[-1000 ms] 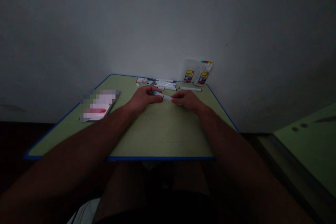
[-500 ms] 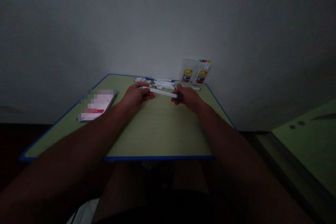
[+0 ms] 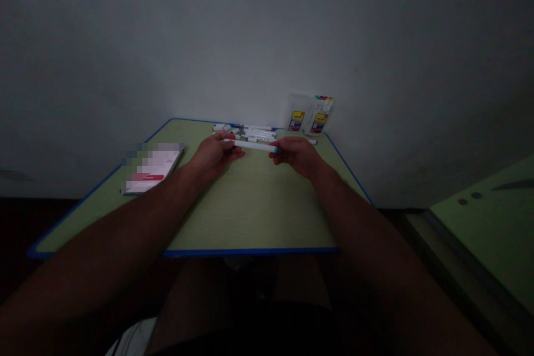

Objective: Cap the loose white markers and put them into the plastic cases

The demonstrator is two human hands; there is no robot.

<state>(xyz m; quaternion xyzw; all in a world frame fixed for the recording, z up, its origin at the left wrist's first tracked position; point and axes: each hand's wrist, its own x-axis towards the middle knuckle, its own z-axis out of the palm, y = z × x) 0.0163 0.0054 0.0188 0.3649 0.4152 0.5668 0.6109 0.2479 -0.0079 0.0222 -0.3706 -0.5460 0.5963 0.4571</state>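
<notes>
A white marker [image 3: 254, 146] with a blue-green tip at its right end lies nearly level between my hands, above the table. My left hand [image 3: 216, 151] pinches its left end between thumb and fingers. My right hand [image 3: 298, 154] has its fingers closed on the right end, by the coloured tip. Just behind them, several white markers [image 3: 259, 133] lie in a loose pile, partly hidden by my hands. Part of another marker [image 3: 312, 142] shows beyond my right hand.
Two clear marker cases with yellow labels stand at the back right: one case [image 3: 296, 117] without visible markers, the other case [image 3: 319, 118] holding coloured-cap markers. A phone [image 3: 154, 169] lies on the left. The table [image 3: 250, 211] has a blue edge and meets a wall [image 3: 250, 39].
The marker has turned closer to level, its right end rising slightly. My right hand has shifted its fingers around the tip. My left hand keeps its pinch.
</notes>
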